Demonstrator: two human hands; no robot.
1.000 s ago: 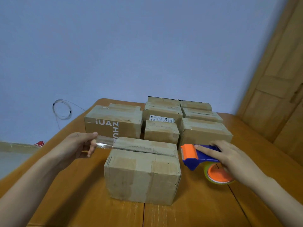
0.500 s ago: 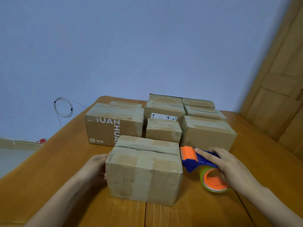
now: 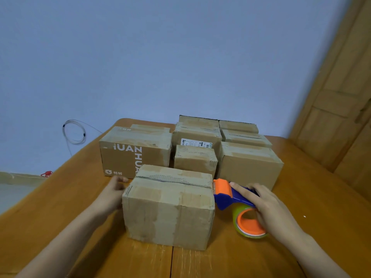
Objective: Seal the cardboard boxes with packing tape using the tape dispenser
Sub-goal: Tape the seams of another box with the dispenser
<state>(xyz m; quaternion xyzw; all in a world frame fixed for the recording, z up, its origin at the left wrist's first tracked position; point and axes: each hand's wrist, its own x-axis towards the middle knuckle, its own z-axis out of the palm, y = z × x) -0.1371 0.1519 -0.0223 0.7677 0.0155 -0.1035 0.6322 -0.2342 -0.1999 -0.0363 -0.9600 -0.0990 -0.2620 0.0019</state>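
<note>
Head view: a cardboard box (image 3: 168, 207) sits nearest on the wooden table (image 3: 60, 207). The left hand (image 3: 112, 194) presses its left side; grip unclear. The right hand (image 3: 269, 205) grasps the tape dispenser (image 3: 230, 194) at the right top edge. A weak brace could let the box slide.
</note>
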